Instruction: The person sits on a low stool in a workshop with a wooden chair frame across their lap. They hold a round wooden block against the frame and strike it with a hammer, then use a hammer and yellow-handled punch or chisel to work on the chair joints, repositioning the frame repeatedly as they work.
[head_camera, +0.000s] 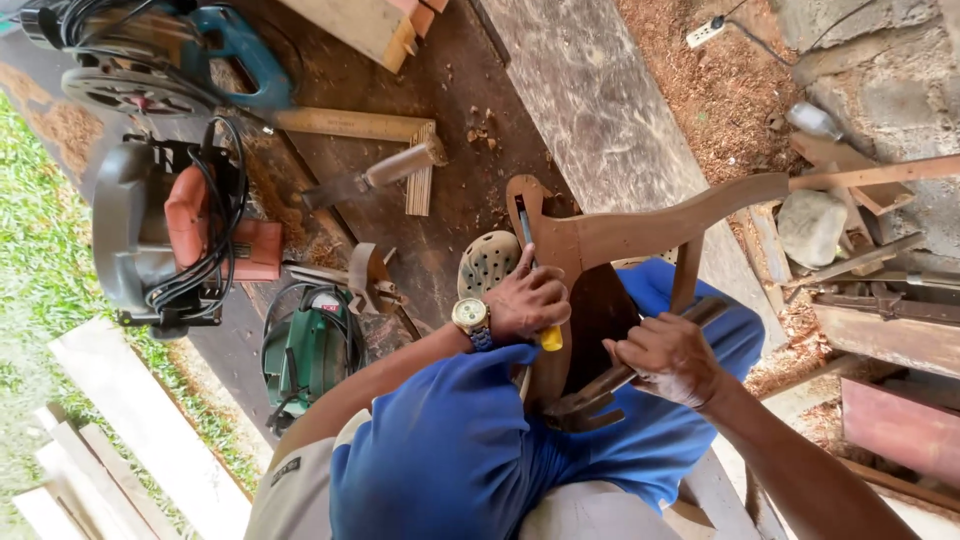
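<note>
A curved brown wooden chair piece (650, 225) rests across my lap, which is covered in blue cloth (450, 450). My left hand (527, 300), with a wristwatch, grips a yellow-handled chisel (549, 339) whose blade lies against the rounded end of the wood. My right hand (668, 358) is closed around the handle of a hammer (600, 392), its head low beside the chisel handle. The two hands are a short way apart over the wood.
On the dark workbench (450, 200) to the left lie a grey and red circular saw (170, 240), a blue power tool (235, 50), a green power tool (310, 350) and another hammer (385, 172). Pale planks (130, 430) lie on grass. Sawdust and scrap wood (880, 180) sit at right.
</note>
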